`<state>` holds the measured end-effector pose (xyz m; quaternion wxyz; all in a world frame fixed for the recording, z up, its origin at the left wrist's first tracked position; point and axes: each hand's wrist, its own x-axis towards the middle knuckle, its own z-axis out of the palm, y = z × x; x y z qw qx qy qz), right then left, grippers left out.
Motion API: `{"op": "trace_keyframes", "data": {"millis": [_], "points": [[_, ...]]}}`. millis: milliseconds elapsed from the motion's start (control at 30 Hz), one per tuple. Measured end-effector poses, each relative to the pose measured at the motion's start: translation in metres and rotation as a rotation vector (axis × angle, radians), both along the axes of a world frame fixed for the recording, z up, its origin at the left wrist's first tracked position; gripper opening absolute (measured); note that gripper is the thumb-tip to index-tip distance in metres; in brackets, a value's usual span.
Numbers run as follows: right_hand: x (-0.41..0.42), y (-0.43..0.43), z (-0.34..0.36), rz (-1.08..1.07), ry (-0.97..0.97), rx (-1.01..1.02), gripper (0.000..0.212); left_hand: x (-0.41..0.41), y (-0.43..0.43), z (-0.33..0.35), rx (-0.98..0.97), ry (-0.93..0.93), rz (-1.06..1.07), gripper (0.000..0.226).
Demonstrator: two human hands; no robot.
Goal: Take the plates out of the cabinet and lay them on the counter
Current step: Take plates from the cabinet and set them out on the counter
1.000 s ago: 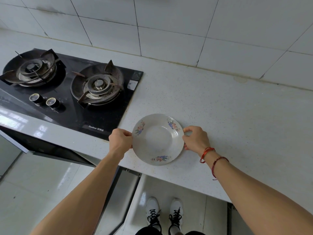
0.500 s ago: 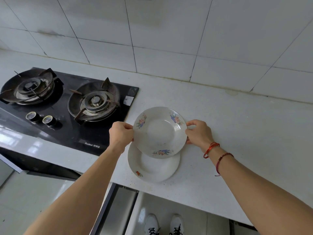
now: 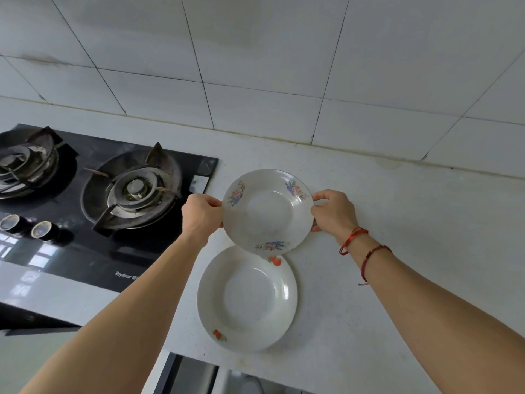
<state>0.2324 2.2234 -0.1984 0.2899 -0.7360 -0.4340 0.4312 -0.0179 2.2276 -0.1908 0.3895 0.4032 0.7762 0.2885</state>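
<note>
A white plate with pink and blue flowers (image 3: 267, 213) hangs just above the counter (image 3: 397, 237), held by both hands. My left hand (image 3: 202, 216) grips its left rim and my right hand (image 3: 333, 212) grips its right rim. Its near edge overlaps the far rim of a second white plate with small red prints (image 3: 247, 298), which lies flat on the counter near the front edge. The cabinet is out of view.
A black two-burner gas hob (image 3: 93, 206) with two knobs (image 3: 42, 230) fills the counter to the left of the plates. A white tiled wall (image 3: 255, 66) rises behind. Bare counter stretches to the right. The counter's front edge runs just below the lower plate.
Both hands have lifted the flowered plate off the plate beneath it and carried it away from me, uncovering the red-print plate on the counter. The camera has tilted upward.
</note>
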Motion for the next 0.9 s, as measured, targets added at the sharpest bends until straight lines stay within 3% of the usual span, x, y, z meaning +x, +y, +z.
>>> {"op": "trace_keyframes", "data": {"millis": [300, 500, 667, 900], "points": [[0.001, 0.041, -0.028, 0.017, -0.062, -0.037, 0.044, 0.01, 0.042, -0.029, -0.04, 0.013, -0.018, 0.018], [-0.003, 0.053, -0.045, 0.044, -0.077, -0.013, 0.041, 0.01, 0.056, -0.039, -0.03, 0.021, -0.015, 0.011], [-0.005, 0.057, -0.053, 0.053, -0.098, -0.007, 0.042, 0.007, 0.059, -0.047, -0.031, 0.022, -0.017, 0.026], [-0.006, 0.055, -0.052, 0.059, -0.11, 0.006, 0.042, 0.006, 0.061, -0.053, 0.006, 0.029, -0.021, 0.02]]}}
